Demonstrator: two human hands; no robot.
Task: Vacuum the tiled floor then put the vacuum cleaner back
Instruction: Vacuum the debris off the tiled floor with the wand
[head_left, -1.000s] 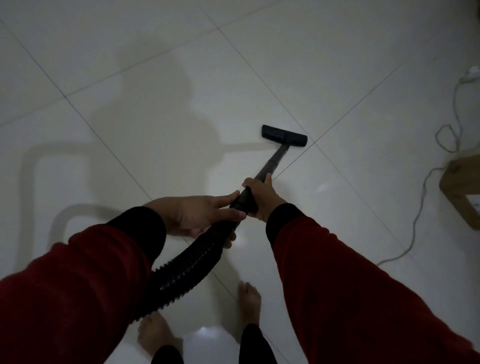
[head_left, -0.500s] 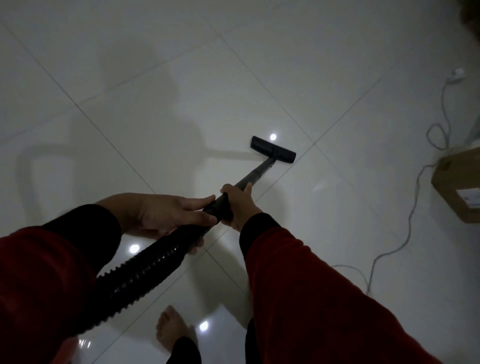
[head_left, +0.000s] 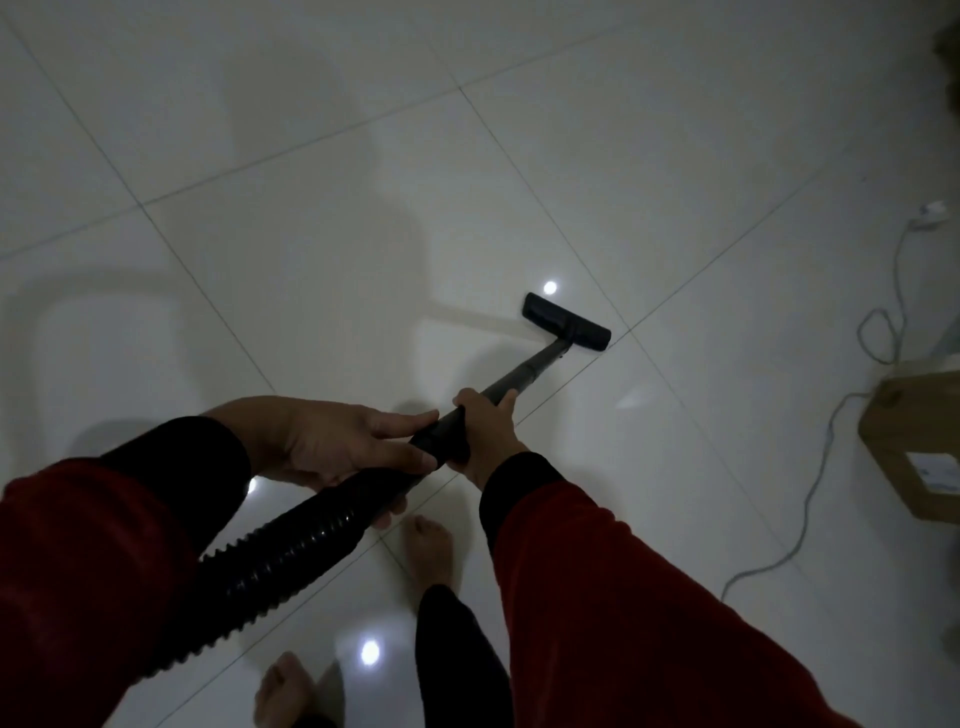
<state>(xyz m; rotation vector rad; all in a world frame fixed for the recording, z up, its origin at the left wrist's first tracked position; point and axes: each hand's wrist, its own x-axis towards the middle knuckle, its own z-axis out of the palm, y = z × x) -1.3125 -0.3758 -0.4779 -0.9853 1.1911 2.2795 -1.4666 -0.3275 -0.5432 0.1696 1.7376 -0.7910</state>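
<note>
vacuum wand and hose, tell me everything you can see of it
The vacuum wand is a slim dark tube slanting down to a flat black floor head resting on the pale tiles. Its upper end joins a ribbed, glossy black hose running off lower left. The right hand grips the wand; the left hand holds the hose cuff.

One head-worn wide-angle view looks steeply down and forward at the floor (head_left: 675, 156), sleeves close at 6 o'clock, the nozzle (head_left: 566, 322) farther off near centre, a box (head_left: 904, 441) at 3 o'clock.
</note>
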